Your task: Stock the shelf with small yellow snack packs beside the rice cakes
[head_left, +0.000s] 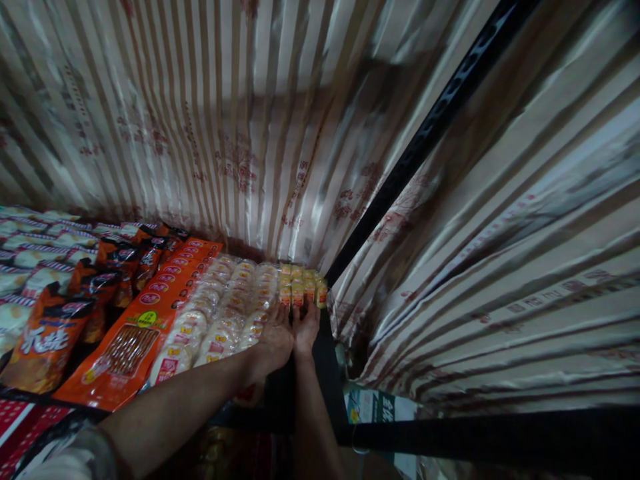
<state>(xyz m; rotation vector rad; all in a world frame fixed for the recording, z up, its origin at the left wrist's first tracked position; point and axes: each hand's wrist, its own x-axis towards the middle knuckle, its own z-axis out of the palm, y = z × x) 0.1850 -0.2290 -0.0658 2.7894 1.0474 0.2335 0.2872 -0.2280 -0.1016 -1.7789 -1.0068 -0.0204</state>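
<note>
Side by side, the left hand (276,340) and the right hand (306,327) reach to the back corner of the shelf (280,400), fingers stretched forward against the small yellow packets (300,287) stacked by the black post (430,133); whether either hand grips a packet cannot be told. Just left lie rows of pale round snack packs (220,313), then long orange bags (145,327), with striped sheeting (200,120) behind.
</note>
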